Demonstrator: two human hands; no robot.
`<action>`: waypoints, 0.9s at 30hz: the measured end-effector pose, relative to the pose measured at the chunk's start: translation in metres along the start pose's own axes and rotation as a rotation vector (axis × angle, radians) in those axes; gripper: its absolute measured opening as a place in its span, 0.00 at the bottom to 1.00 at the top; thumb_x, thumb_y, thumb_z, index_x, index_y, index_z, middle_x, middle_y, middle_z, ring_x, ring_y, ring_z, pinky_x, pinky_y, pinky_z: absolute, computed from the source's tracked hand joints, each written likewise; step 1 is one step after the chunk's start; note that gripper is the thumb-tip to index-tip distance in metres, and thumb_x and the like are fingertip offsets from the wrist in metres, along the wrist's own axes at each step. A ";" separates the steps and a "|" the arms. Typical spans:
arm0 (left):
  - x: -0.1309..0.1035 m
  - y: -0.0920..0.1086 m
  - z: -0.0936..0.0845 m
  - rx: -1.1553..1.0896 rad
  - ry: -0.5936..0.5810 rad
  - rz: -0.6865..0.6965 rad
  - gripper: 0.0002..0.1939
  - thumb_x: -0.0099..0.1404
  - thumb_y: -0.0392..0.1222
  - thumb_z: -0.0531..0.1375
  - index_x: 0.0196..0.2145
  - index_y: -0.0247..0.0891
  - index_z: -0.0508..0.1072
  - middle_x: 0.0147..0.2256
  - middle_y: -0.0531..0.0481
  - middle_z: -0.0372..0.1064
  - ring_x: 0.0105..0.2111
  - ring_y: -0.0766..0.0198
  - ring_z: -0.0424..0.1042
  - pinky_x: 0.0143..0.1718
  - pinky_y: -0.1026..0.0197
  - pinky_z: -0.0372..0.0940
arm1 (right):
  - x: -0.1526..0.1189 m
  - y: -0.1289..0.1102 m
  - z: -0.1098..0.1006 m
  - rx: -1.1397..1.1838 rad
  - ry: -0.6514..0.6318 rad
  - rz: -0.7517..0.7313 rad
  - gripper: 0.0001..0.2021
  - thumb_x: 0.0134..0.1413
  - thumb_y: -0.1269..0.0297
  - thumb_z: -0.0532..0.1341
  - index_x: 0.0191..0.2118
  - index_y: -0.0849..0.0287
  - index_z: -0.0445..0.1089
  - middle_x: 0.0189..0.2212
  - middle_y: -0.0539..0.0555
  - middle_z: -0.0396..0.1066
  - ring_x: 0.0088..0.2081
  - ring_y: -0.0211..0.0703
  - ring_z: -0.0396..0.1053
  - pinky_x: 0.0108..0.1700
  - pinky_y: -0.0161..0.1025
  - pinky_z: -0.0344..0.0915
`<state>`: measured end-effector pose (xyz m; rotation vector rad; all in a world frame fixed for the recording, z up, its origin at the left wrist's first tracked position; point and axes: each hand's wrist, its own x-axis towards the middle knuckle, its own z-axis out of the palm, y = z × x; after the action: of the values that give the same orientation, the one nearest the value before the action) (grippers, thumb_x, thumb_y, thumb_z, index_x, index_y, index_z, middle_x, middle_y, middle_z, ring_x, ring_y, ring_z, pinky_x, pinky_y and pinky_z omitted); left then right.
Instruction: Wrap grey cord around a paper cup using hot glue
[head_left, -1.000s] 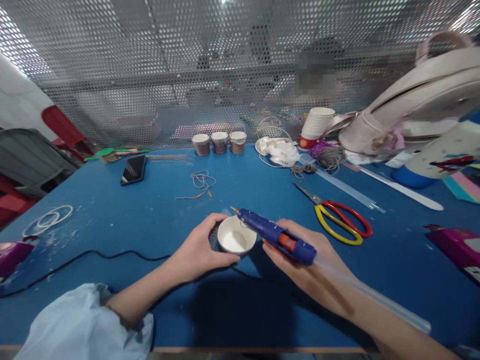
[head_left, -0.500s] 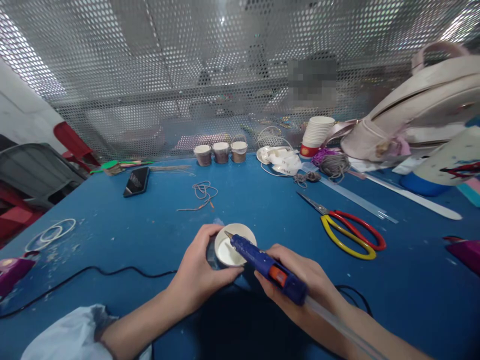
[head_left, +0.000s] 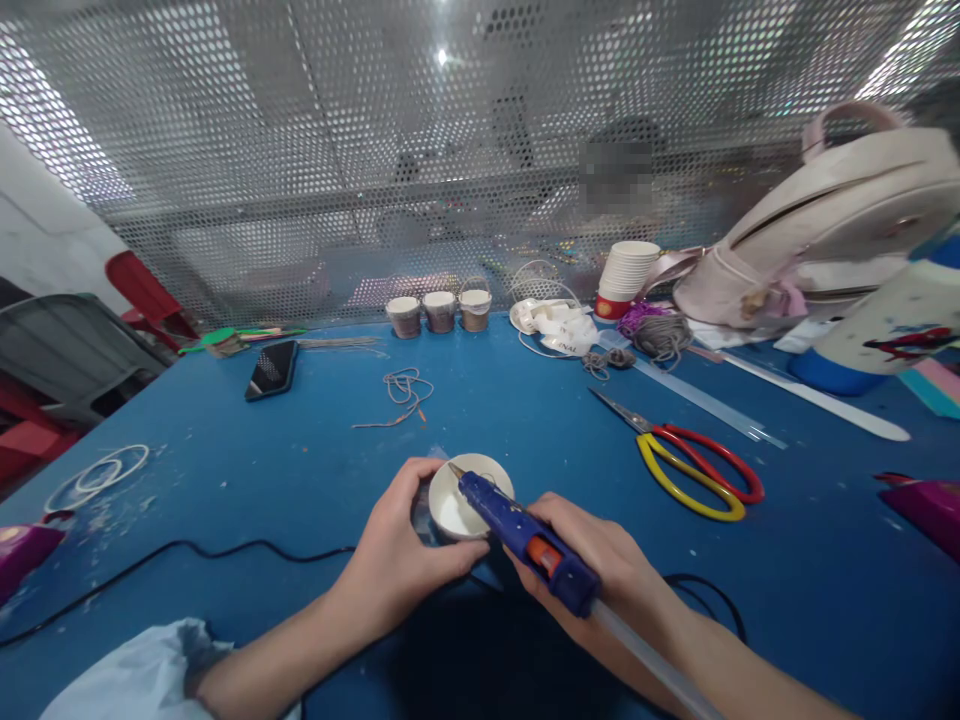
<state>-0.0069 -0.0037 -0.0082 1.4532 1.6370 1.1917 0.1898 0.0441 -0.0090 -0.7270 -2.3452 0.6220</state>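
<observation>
Fingers and thumb of my left hand (head_left: 401,545) are wrapped round a white paper cup (head_left: 491,467), whose open mouth faces up toward me. My right hand (head_left: 600,570) grips a dark blue hot glue gun (head_left: 517,530) with an orange part in its side. The gun's metal nozzle sits over the far left part of the cup's rim; whether it touches cannot be made out. A clear glue stick (head_left: 645,650) runs out of the gun's back end along my right forearm. The gun's trigger is hidden by my fingers.
Red-and-yellow scissors (head_left: 690,465) lie at the right, beyond them clear glue sticks (head_left: 705,400), yarn (head_left: 664,338) and stacked paper cups (head_left: 628,275). Three small buckets (head_left: 440,315) stand at the back. Grey cord (head_left: 405,395), a phone (head_left: 272,370) and a black cable (head_left: 195,545) lie leftward.
My view has shifted slightly. The glue gun has tipped a little and its nozzle stays at the cup's far left rim; both hands keep their grip.
</observation>
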 end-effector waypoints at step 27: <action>0.000 0.002 0.001 0.004 -0.005 -0.032 0.25 0.47 0.40 0.68 0.42 0.41 0.64 0.40 0.48 0.70 0.40 0.57 0.71 0.41 0.57 0.65 | -0.004 0.003 0.002 -0.177 0.045 0.030 0.07 0.50 0.74 0.54 0.36 0.56 0.62 0.25 0.50 0.68 0.23 0.41 0.69 0.24 0.35 0.55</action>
<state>-0.0054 -0.0035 -0.0071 1.4263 1.6543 1.1667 0.1919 0.0429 -0.0140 -0.8476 -2.3717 0.4094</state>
